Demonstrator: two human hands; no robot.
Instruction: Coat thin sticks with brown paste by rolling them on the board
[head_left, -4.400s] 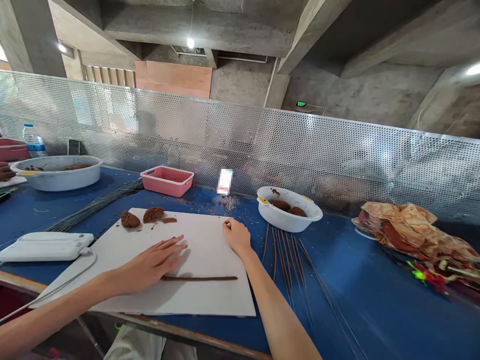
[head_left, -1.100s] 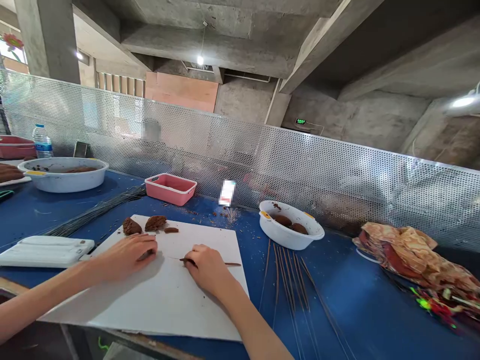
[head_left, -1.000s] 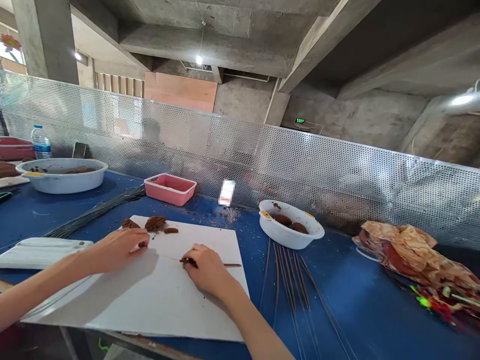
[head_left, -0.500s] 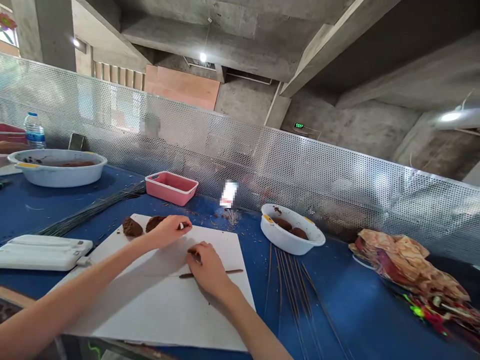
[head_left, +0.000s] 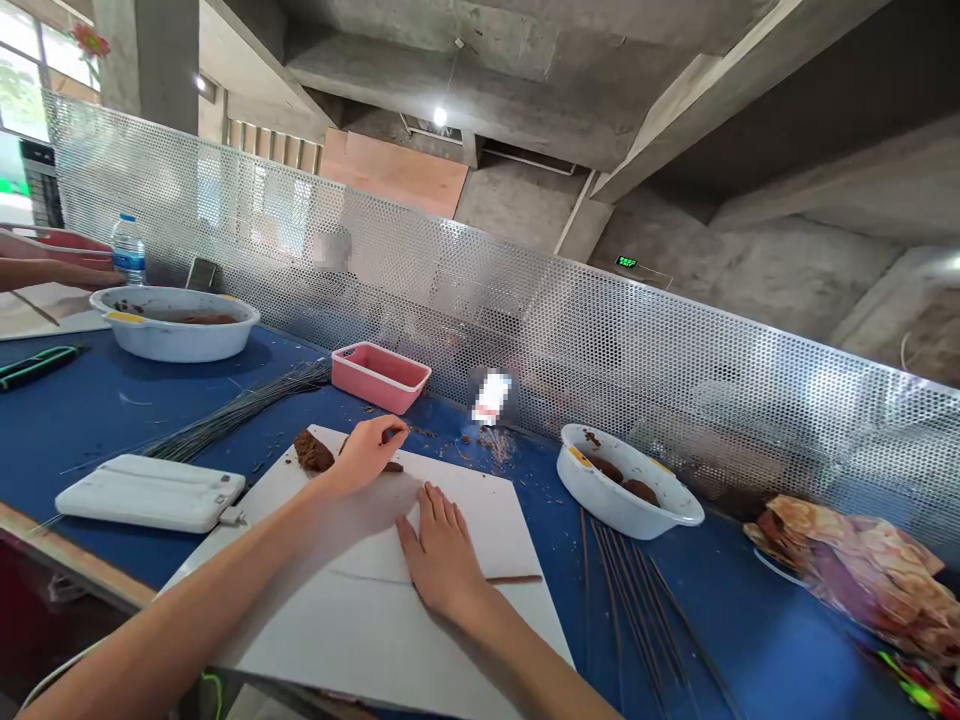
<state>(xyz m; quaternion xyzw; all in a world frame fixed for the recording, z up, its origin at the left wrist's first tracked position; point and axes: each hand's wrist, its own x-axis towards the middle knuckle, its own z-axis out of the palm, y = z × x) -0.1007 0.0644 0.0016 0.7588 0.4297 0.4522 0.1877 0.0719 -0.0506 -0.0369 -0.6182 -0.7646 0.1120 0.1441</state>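
Where the hands are: over a white board (head_left: 480,505) on a blue desk (head_left: 97,430).
Left hand (head_left: 366,456): raised at the board's far edge, fingers curled in.
Left grip: clenched, fingertips pinching a small brown paste bit (head_left: 390,435).
Right hand (head_left: 442,560): flat on the board, fingers spread.
Right grip: released, holding nothing.
Strip: a thin brown paste strip (head_left: 514,578) lies on the board, just beside the right hand.
Lump: a brown paste lump (head_left: 313,451) sits on the board's far edge, just beside the left hand.
Near left: a white plastic case (head_left: 150,493) with a short cable, and a bundle of thin wires (head_left: 240,395), both on the desk.
Far side: a pink tray (head_left: 381,377) by a perforated metal fence (head_left: 675,400).
Right side: a white basin (head_left: 581,480) holding brown paste balls (head_left: 622,488), loose thin brown sticks (head_left: 630,610), and a crumpled patterned cloth (head_left: 855,570).
Far left: a larger white basin (head_left: 175,335), a water bottle (head_left: 129,250), a green-and-black tool (head_left: 37,366), and another person's hand (head_left: 45,272).
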